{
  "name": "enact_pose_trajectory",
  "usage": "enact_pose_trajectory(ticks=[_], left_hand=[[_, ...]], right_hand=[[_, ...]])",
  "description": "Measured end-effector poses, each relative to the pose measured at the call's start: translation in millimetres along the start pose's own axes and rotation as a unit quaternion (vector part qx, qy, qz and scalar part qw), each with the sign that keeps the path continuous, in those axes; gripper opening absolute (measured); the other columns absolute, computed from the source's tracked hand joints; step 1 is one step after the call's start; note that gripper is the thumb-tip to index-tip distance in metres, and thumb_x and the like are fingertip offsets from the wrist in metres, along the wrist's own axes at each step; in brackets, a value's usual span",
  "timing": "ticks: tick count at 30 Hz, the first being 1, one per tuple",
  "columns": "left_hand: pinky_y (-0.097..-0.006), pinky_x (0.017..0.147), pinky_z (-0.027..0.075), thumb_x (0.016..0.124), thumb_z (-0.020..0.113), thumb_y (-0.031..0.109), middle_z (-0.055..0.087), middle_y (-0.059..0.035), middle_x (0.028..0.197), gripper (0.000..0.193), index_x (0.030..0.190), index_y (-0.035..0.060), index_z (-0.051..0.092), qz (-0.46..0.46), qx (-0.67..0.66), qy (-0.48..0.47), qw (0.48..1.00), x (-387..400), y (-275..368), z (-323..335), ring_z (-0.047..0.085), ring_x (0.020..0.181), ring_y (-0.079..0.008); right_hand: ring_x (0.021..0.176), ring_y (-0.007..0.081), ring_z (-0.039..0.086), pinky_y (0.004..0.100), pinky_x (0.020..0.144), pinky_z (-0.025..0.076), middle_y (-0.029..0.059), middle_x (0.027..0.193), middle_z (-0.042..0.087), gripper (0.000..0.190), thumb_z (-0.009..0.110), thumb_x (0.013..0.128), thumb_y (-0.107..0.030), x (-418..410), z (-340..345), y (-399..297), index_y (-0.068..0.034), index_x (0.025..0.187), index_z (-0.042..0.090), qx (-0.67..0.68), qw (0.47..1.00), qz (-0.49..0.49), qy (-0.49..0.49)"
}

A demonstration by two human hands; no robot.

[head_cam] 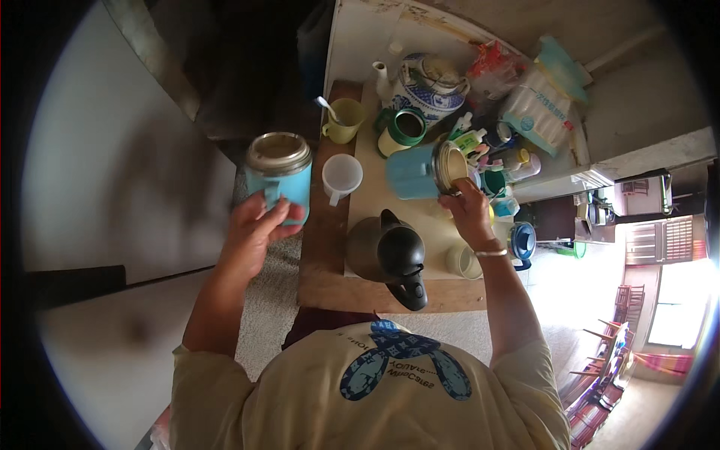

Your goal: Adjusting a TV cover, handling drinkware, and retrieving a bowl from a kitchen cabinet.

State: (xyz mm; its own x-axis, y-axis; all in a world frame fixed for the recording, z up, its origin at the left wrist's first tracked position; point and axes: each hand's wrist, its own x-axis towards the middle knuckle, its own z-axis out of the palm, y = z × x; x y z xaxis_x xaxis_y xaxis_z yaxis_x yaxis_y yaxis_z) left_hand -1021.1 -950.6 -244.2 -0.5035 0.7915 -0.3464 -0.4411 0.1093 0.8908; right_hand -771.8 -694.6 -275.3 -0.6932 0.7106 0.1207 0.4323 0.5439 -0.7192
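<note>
My left hand point(256, 233) grips a light blue mug point(297, 183) with a steel rim by its handle. This mug is upright, held in the air off the table's left edge. A second light blue mug point(406, 173) is in my right hand point(471, 211), with my fingers at its steel rim. It lies tilted over the table, its mouth facing right. Between the two mugs stands a translucent white plastic cup point(342, 175) with a small handle. Closer to my body is a kettle point(364, 250) with a black lid and handle.
Behind stand a yellow cup point(350, 121) with a toothbrush, a green-and-cream mug point(388, 142) and a blue-and-white teapot point(430, 101). Tubes and bottles crowd the right, near a pack of disposable cups point(537, 112). A pale cup point(466, 263) stands by the wooden table edge point(450, 298).
</note>
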Motion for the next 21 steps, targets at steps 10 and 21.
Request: enact_pose_trajectory(ticks=[10, 21], left_hand=[[-0.0393, 0.097, 0.036, 0.071, 0.069, -0.002, 0.047, -0.0134, 0.112, 0.046, 0.106, 0.0050, 0.040, 0.278, 0.002, -0.176, 0.945, -4, 1, 57, 0.046, 0.109, -0.0225], [-0.0330, 0.088, 0.046, 0.061, 0.076, -0.005, 0.046, -0.0068, 0.103, 0.056, 0.103, 0.0018, 0.040, 0.374, 0.101, -0.056, 0.920, -95, -36, 78, 0.050, 0.100, -0.0164]], right_hand=[[0.081, 0.0273, 0.059, 0.0340, 0.066, 0.051, 0.0090, 0.094, 0.056, 0.028, 0.066, 0.067, -0.002, -51, -21, -118, -0.004, 0.093, 0.056, -0.115, 0.968, -0.222, 0.000], [0.075, 0.0280, 0.059, 0.0336, 0.062, 0.050, 0.0104, 0.091, 0.056, 0.027, 0.067, 0.067, -0.006, -118, -26, -136, -0.003, 0.091, 0.055, -0.034, 0.959, -0.281, -0.011]])
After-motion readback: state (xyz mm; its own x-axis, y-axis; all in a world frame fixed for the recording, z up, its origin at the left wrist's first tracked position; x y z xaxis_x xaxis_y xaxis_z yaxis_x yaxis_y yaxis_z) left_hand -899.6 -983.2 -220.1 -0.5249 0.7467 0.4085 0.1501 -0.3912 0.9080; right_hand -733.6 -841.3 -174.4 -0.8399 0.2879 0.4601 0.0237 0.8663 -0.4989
